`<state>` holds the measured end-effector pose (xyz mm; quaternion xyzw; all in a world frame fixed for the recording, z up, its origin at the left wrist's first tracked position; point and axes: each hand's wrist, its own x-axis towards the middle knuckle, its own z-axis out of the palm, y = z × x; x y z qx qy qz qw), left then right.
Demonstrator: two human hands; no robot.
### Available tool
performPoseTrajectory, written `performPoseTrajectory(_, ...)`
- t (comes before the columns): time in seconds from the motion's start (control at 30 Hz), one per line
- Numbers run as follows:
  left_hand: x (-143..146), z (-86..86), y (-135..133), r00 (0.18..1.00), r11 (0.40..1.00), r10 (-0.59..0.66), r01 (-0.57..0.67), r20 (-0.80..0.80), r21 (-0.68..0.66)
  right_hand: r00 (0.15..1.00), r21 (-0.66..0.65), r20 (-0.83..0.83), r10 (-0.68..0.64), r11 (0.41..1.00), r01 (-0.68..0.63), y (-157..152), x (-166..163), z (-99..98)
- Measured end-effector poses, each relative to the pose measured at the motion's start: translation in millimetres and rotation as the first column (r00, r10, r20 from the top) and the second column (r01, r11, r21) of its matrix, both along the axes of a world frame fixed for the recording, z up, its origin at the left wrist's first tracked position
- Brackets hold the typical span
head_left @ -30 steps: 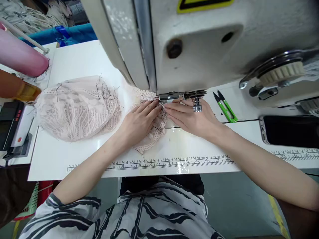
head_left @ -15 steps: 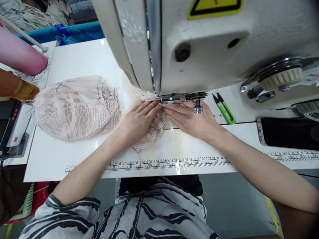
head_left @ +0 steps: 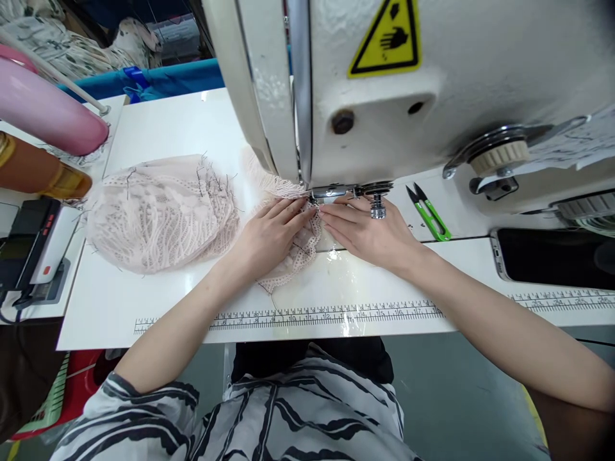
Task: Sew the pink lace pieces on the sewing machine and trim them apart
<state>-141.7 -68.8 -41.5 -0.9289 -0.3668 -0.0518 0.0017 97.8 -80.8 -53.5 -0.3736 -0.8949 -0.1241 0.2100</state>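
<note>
A strip of pale pink lace [head_left: 298,259] lies on the white table under the head of a sewing machine [head_left: 408,96]. My left hand [head_left: 269,234] rests flat on the lace, fingers stretched toward the presser foot [head_left: 331,192]. My right hand [head_left: 369,230] lies flat just right of it, fingertips pressing the lace edge by the needle. The two sets of fingertips almost meet below the foot. A heap of the same lace [head_left: 161,214] sits to the left of my left hand.
Green thread snips [head_left: 429,212] lie right of my right hand. A black phone [head_left: 552,256] rests at the far right. A printed ruler [head_left: 307,315] runs along the table's front edge. A pink cylinder [head_left: 48,112] and a small black device [head_left: 33,246] are at the left.
Both hands have stayed on the lace by the presser foot. The view tilted up a little, so more of the machine head and its yellow warning sticker shows.
</note>
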Motion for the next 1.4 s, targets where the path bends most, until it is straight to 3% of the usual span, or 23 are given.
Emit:
performPoseTrajectory(0.2, -0.6, -1.6, 0.1, 1.000, 1.000, -0.012, 0.012, 0.019, 0.024, 1.000, -0.079, -0.018, -0.011, 0.997, 0.009, -1.0, -1.3, -0.8)
performPoseTrajectory(0.3, 0.8, 2.2, -2.7, 1.000, 0.997, -0.028, 0.027, 0.009, 0.073, 1.000, -0.015, -0.014, -0.009, 1.000, 0.008, -0.9, -1.8, -0.9)
performPoseTrajectory(0.4, 0.9, 18.5, -11.7, 0.998, 0.979, -0.053, 0.057, -0.025, 0.198, 0.999, 0.037, -0.017, 0.040, 0.999, -0.039, -0.8, -0.6, 2.5)
performPoseTrajectory(0.47, -3.4, 34.8, -21.1, 0.993, 0.954, -0.109, 0.118, -0.046, 0.277, 0.997, 0.022, -0.016, 0.079, 0.997, -0.079, -0.4, 1.3, 7.0)
performPoseTrajectory(0.57, -19.3, 53.7, -37.9, 0.953, 0.897, -0.297, 0.300, -0.059, 0.324, 0.992, -0.053, -0.020, 0.123, 0.991, -0.124, 1.6, 4.2, 14.3)
performPoseTrajectory(0.63, -33.9, 55.4, -49.8, 0.907, 0.848, -0.409, 0.417, -0.097, 0.327, 0.986, -0.119, -0.016, 0.168, 0.978, -0.169, 4.2, 5.0, 17.6)
performPoseTrajectory(0.7, -47.1, 47.9, -61.5, 0.883, 0.816, -0.444, 0.468, -0.151, 0.341, 0.972, -0.183, -0.024, 0.235, 0.955, -0.235, 7.5, 4.4, 18.6)
performPoseTrajectory(0.8, -56.8, 31.4, -76.2, 0.911, 0.823, -0.395, 0.409, -0.121, 0.394, 0.943, -0.250, -0.088, 0.321, 0.909, -0.333, 12.8, 2.2, 16.9)
performPoseTrajectory(0.9, -52.6, 28.2, -81.7, 0.983, 0.949, -0.156, 0.121, 0.099, 0.293, 0.927, -0.275, -0.137, 0.349, 0.886, -0.374, 15.9, 0.9, 14.6)
performPoseTrajectory(0.97, -45.2, 37.3, -76.6, 0.973, 0.984, 0.064, -0.098, 0.223, 0.148, 0.926, -0.283, -0.143, 0.348, 0.882, -0.376, 16.6, 0.5, 13.7)
performPoseTrajectory(1.03, -36.7, 50.4, -64.0, 0.954, 0.979, 0.165, -0.188, 0.251, 0.073, 0.927, -0.287, -0.154, 0.342, 0.882, -0.374, 16.9, 0.1, 12.5)
performPoseTrajectory(1.17, -19.2, 62.5, -28.3, 0.995, 0.999, -0.010, 0.004, 0.102, 0.050, 0.923, -0.267, -0.220, 0.315, 0.891, -0.367, 16.8, 0.2, 6.7)
performPoseTrajectory(1.27, -8.3, 51.8, -8.1, 0.989, 0.982, -0.140, 0.145, -0.050, 0.121, 0.924, -0.250, -0.250, 0.290, 0.903, -0.351, 14.1, 1.5, 1.9)
performPoseTrajectory(1.4, -4.4, 35.3, -0.3, 0.981, 0.947, -0.178, 0.194, -0.083, 0.258, 0.952, -0.159, -0.228, 0.203, 0.957, -0.242, 6.9, -0.5, 0.9)
